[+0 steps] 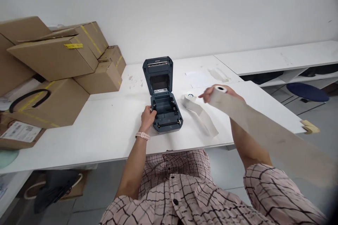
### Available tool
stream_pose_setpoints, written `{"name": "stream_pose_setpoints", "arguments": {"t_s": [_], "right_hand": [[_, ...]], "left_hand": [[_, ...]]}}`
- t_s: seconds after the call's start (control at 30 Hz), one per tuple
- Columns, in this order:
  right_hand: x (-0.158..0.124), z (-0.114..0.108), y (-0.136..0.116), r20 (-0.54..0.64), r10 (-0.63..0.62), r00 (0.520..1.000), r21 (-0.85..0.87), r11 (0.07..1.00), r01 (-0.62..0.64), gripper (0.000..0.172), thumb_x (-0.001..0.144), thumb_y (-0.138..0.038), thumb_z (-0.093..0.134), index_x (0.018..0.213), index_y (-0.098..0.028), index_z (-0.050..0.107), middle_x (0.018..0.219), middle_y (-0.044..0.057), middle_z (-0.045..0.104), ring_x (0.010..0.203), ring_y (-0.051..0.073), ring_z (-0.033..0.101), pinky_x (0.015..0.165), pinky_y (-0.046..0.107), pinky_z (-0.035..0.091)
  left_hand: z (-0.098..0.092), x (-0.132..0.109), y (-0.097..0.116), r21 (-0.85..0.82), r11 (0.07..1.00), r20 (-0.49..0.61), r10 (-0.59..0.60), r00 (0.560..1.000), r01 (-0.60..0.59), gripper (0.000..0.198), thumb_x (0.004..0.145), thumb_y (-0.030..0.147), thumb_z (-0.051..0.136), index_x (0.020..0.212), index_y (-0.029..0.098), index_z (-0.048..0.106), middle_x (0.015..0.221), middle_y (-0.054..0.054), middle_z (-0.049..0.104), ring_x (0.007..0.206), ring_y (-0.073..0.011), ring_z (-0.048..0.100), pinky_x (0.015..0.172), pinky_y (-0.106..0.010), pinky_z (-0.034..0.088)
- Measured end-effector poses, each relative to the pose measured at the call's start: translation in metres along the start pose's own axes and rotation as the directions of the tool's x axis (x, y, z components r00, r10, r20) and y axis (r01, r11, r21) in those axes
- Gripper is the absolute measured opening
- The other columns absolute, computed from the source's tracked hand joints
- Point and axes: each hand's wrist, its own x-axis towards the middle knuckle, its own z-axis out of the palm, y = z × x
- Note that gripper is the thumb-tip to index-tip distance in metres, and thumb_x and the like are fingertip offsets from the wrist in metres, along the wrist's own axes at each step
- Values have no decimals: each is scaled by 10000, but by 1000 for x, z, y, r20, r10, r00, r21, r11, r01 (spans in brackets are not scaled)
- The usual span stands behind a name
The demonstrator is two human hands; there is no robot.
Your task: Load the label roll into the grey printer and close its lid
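Observation:
A dark label printer (164, 116) stands on the table with its lid (159, 74) raised and its inner compartment in sight. My left hand (148, 116) grips the printer's left edge, the thumb over the rim. Above the table to the right, my right hand (208, 94) holds a paper roll (220, 90) with a white core. From that roll a long pale strip (266, 130) trails down to the lower right, blurred at its far end. Between the printer and my right hand, another roll (189, 97) lies with a loose strip (204, 119) unwound toward the front edge.
Cardboard boxes (56, 56) are piled at the left. A white sheet (199, 78) lies toward the back. Yellowish padding (309, 126) covers the table's right corner. A blue stool (307, 91) stands beyond, beside open shelves (293, 75).

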Motion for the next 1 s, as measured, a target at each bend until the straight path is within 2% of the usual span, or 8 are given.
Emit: {"name": "stream_pose_setpoints", "arguments": {"t_s": [0.1, 0.23, 0.33, 0.47, 0.57, 0.67, 0.83, 1.0], "right_hand": [[62, 39, -30, 284, -22, 959, -209, 974, 85, 498, 910, -544, 624, 1297, -230, 622, 1200, 98, 700, 1078, 287, 658, 958, 429, 488], [132, 108, -34, 314, 210, 926, -673, 737, 61, 365, 915, -289, 626, 1262, -180, 644, 1197, 139, 709, 1077, 327, 662, 908, 413, 490], [149, 135, -21, 340, 329, 881, -757, 651, 49, 396, 904, -253, 640, 1289, -156, 633, 1231, 158, 701, 1125, 354, 655, 933, 427, 490], [134, 142, -13, 265, 230, 937, -737, 674, 43, 496, 879, -173, 652, 1371, -175, 589, 1308, 145, 660, 1198, 329, 615, 985, 434, 487], [105, 152, -17, 167, 79, 983, -723, 688, 68, 407, 885, -54, 564, 1261, -160, 679, 1230, 147, 688, 1150, 310, 615, 956, 447, 516], [70, 170, -20, 111, -26, 993, -685, 722, 96, 422, 897, 8, 472, 1190, -165, 721, 1199, 137, 719, 1085, 290, 641, 920, 462, 557], [31, 186, -18, 13, -52, 999, -616, 786, 49, 587, 828, 95, 403, 1263, -182, 684, 1360, 115, 671, 1276, 273, 613, 1042, 491, 541], [21, 178, -22, 37, -41, 998, -548, 835, 54, 586, 837, 56, 409, 1311, -192, 649, 1435, 107, 620, 1366, 264, 559, 1104, 510, 503]], "left_hand": [[0, 1, 0, 26, 1000, -10, -1, 1000, 1, 316, 805, 297, 542, 1104, 212, 599, 674, 16, 565, 657, -199, 551, 604, -295, 329], [3, 4, -3, 8, 1000, -10, -25, 1000, 25, 337, 805, 303, 553, 1124, 208, 604, 684, 14, 571, 662, -196, 549, 610, -293, 336], [6, 6, -6, -37, 999, -9, -26, 1000, 26, 341, 806, 298, 558, 1130, 204, 610, 689, 15, 571, 662, -188, 552, 614, -286, 349], [9, 7, -11, -105, 994, -9, -28, 1000, 27, 349, 804, 289, 579, 1139, 197, 612, 689, 17, 573, 671, -184, 566, 633, -284, 379], [12, 7, -13, -163, 986, -14, -48, 999, 45, 361, 804, 285, 587, 1152, 190, 599, 687, 24, 553, 662, -176, 557, 634, -281, 389], [15, 4, -13, -252, 966, -17, -71, 997, 65, 379, 803, 287, 598, 1168, 187, 578, 697, 32, 526, 642, -157, 532, 617, -273, 389], [15, -2, -8, -443, 884, 18, -156, 988, 148, 461, 754, 306, 685, 1181, 183, 560, 710, 43, 500, 623, -134, 526, 596, -258, 416], [11, -8, 1, -518, 822, 77, -231, 970, 237, 503, 729, 330, 749, 1173, 167, 577, 787, -3, 578, 670, -149, 594, 621, -274, 473]]}}
